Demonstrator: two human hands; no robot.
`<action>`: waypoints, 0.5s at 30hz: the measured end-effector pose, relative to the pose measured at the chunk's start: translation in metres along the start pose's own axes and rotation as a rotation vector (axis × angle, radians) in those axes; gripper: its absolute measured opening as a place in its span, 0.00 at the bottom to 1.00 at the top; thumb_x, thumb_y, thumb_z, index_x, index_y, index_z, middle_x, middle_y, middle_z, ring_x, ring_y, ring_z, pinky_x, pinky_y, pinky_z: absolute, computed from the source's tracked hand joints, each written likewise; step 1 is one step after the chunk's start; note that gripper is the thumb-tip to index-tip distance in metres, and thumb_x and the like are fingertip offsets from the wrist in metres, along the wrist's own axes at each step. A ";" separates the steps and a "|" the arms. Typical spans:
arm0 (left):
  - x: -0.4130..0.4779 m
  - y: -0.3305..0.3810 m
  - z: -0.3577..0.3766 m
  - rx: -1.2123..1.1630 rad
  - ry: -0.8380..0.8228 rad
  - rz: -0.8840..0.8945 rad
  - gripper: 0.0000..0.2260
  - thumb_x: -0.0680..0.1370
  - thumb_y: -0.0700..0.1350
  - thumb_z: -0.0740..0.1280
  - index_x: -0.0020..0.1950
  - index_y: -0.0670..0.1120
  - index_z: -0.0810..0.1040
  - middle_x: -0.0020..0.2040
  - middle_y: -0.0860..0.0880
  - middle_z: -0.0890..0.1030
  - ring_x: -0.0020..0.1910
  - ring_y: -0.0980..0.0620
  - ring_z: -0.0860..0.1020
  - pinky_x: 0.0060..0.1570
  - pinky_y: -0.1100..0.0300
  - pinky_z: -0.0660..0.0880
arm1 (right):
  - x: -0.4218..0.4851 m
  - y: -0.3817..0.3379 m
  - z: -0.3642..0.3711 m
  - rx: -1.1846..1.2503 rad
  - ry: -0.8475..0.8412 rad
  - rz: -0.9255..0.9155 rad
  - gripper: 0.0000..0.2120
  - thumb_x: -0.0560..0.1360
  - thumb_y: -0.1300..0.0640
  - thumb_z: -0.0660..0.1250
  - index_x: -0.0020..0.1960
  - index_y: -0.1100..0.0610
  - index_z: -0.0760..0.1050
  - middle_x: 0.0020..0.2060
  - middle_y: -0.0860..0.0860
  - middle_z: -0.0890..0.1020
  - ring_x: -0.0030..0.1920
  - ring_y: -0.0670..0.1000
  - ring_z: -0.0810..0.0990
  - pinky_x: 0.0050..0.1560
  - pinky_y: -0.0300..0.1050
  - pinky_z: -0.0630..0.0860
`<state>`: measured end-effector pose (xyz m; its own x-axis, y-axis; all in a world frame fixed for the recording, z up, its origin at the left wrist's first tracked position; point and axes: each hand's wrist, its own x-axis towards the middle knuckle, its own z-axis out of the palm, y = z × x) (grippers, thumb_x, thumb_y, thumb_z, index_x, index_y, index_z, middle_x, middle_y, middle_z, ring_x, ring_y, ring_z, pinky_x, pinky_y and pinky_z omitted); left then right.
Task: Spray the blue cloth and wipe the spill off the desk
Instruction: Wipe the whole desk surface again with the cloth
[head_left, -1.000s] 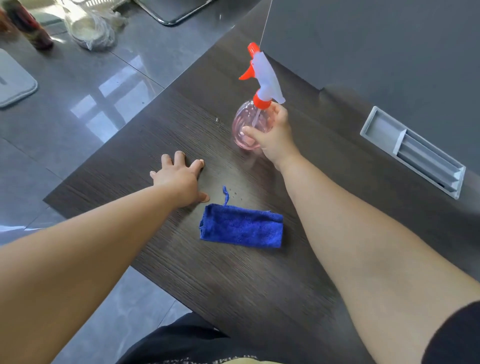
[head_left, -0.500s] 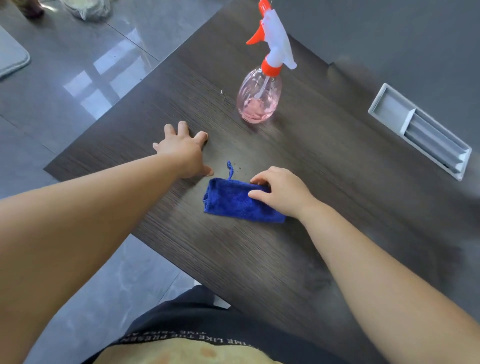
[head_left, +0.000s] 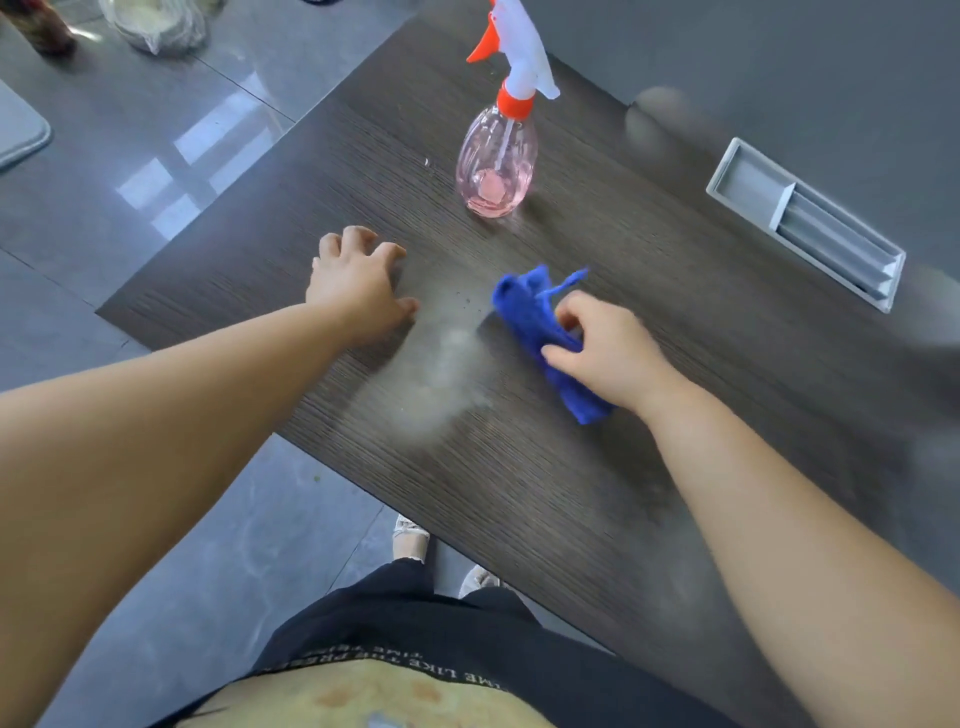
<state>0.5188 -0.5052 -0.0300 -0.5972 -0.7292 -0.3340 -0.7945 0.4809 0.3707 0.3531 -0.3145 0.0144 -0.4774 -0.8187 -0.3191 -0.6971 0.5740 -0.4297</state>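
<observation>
My right hand (head_left: 605, 351) grips the blue cloth (head_left: 530, 312), bunched up on the dark wooden desk (head_left: 519, 493). A pale wet smear (head_left: 441, 374) lies on the desk just left of the cloth, with small dark specks above it. My left hand (head_left: 356, 286) rests flat on the desk to the left, fingers spread. The pink spray bottle (head_left: 496, 166) with its white and orange trigger head stands upright behind the cloth, with no hand on it.
A grey cable tray (head_left: 810, 223) is set into the desk at the right. The desk's left edge drops to a glossy tiled floor (head_left: 156, 156). A plastic bag (head_left: 156, 23) and a bottle (head_left: 47, 28) sit on the floor far left. My feet show under the desk's edge.
My right hand let go of the spray bottle, came down on the flat cloth, then bunched it and dragged it right, leaving a wet smear. My left hand stayed put.
</observation>
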 end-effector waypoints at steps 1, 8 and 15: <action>-0.006 0.003 0.002 -0.002 0.007 0.021 0.27 0.73 0.56 0.69 0.70 0.53 0.66 0.71 0.47 0.60 0.71 0.43 0.53 0.64 0.45 0.66 | -0.007 0.005 -0.005 -0.024 0.081 -0.008 0.07 0.70 0.56 0.69 0.44 0.55 0.71 0.40 0.49 0.76 0.41 0.52 0.74 0.42 0.47 0.70; -0.056 0.026 0.029 0.038 0.001 0.124 0.23 0.75 0.53 0.66 0.69 0.51 0.68 0.71 0.45 0.61 0.72 0.43 0.52 0.68 0.50 0.60 | -0.048 0.021 0.047 -0.259 0.006 -0.165 0.22 0.68 0.45 0.72 0.58 0.54 0.75 0.56 0.51 0.75 0.55 0.55 0.73 0.51 0.51 0.74; -0.093 0.025 0.052 0.116 -0.017 0.106 0.23 0.77 0.54 0.63 0.70 0.50 0.66 0.72 0.46 0.60 0.72 0.43 0.53 0.69 0.53 0.56 | -0.038 0.020 0.086 -0.346 -0.034 -0.262 0.35 0.78 0.41 0.57 0.77 0.55 0.48 0.77 0.51 0.46 0.76 0.56 0.42 0.73 0.53 0.39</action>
<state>0.5491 -0.3999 -0.0352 -0.6796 -0.6635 -0.3130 -0.7335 0.6087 0.3024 0.4032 -0.2710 -0.0544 -0.2469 -0.9314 -0.2673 -0.9333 0.3028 -0.1930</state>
